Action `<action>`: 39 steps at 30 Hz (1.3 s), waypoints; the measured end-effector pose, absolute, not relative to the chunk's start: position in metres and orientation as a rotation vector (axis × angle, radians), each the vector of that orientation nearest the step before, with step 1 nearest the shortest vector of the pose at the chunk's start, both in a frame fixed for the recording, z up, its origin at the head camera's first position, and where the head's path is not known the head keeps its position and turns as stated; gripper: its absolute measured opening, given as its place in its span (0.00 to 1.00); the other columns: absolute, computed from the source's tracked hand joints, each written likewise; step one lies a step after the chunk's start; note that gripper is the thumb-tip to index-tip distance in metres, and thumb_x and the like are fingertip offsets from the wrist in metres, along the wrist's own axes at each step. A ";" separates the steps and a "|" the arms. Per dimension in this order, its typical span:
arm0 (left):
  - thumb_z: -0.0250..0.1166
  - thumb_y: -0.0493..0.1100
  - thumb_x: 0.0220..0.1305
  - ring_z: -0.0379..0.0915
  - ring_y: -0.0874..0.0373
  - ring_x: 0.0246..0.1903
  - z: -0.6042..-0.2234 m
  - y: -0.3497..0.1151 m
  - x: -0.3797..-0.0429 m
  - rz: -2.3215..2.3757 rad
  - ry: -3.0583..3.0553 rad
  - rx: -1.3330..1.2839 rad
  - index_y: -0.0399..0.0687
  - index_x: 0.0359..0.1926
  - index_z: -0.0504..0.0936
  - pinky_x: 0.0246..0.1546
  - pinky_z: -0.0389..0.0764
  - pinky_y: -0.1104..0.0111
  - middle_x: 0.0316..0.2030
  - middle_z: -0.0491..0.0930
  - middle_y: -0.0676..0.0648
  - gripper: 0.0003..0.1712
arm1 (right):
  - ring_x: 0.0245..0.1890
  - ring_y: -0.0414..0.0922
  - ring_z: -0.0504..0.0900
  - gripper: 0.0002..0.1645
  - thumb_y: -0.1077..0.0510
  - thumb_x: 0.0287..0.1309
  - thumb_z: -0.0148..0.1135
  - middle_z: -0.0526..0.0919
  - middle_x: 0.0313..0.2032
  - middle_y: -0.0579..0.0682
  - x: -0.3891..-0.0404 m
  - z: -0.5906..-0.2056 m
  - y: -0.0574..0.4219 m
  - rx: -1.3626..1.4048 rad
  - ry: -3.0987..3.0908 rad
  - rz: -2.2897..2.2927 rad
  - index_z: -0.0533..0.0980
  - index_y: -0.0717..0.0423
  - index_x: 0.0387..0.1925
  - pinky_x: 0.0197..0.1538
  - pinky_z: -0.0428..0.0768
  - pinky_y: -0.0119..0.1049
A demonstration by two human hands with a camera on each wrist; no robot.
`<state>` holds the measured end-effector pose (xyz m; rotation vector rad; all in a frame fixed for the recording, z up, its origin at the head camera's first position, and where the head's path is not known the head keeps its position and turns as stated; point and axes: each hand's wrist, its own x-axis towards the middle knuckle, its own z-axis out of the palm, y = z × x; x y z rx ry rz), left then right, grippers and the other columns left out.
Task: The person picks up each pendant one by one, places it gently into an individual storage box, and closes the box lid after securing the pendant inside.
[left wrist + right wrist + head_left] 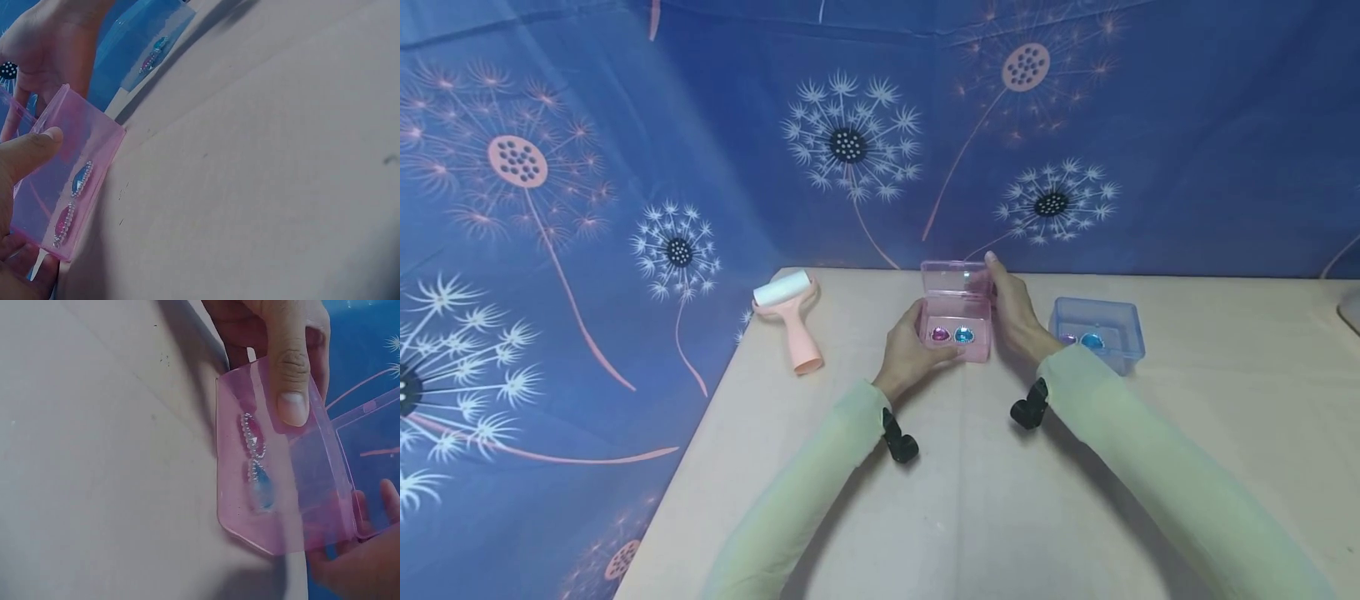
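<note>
A clear pink plastic box [957,321] stands with its hinged lid [957,278] raised. Inside lie a pink gem [940,334] and a blue gem [964,334], both edged with small silvery beads. My left hand [912,352] grips the box at its left side, with the thumb [37,150] across the front wall and the fingers behind. On the other side, my right hand [1017,310] touches the box and the raised lid, its fingers stretched upward. In the right wrist view, some of its fingers [362,515] show through the lid.
A clear blue box [1123,333], holding a purple gem [1067,339] and a blue gem [1092,341], stands right of my right hand. A pink-handled roller [801,337] lies at the left. Dandelion-patterned blue cloth [722,125] hangs behind the table [970,500].
</note>
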<state>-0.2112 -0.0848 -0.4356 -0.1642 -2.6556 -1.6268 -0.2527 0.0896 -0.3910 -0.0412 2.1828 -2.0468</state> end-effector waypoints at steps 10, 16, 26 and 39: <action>0.80 0.43 0.42 0.62 0.52 0.69 -0.434 -0.084 -0.210 -1.593 -2.687 -0.137 0.43 0.73 0.56 0.70 0.64 0.65 0.70 0.64 0.43 0.60 | 0.58 0.53 0.73 0.19 0.52 0.71 0.44 0.77 0.49 0.55 -0.244 -0.403 0.097 -0.231 2.137 -2.137 0.73 0.62 0.47 0.72 0.63 0.48; 0.80 0.43 0.42 0.71 0.52 0.61 -0.435 -0.085 -0.209 -1.588 -2.667 -0.182 0.49 0.71 0.60 0.64 0.72 0.63 0.61 0.74 0.45 0.55 | 0.53 0.44 0.72 0.19 0.54 0.65 0.55 0.77 0.52 0.59 -0.238 -0.411 0.096 -0.386 2.372 -1.936 0.75 0.64 0.50 0.66 0.65 0.44; 0.80 0.43 0.42 0.71 0.51 0.61 -0.437 -0.085 -0.209 -1.535 -2.692 -0.190 0.48 0.71 0.60 0.65 0.71 0.62 0.62 0.73 0.46 0.56 | 0.66 0.59 0.66 0.27 0.56 0.49 0.69 0.72 0.61 0.60 -0.235 -0.418 0.094 -0.449 2.531 -1.747 0.75 0.62 0.52 0.71 0.61 0.55; 0.81 0.45 0.40 0.69 0.50 0.62 -0.435 -0.084 -0.208 -1.537 -2.704 -0.184 0.46 0.73 0.56 0.66 0.70 0.62 0.65 0.70 0.44 0.61 | 0.69 0.58 0.63 0.34 0.58 0.45 0.76 0.69 0.64 0.57 -0.237 -0.422 0.093 -0.501 2.597 -1.598 0.73 0.59 0.55 0.72 0.58 0.56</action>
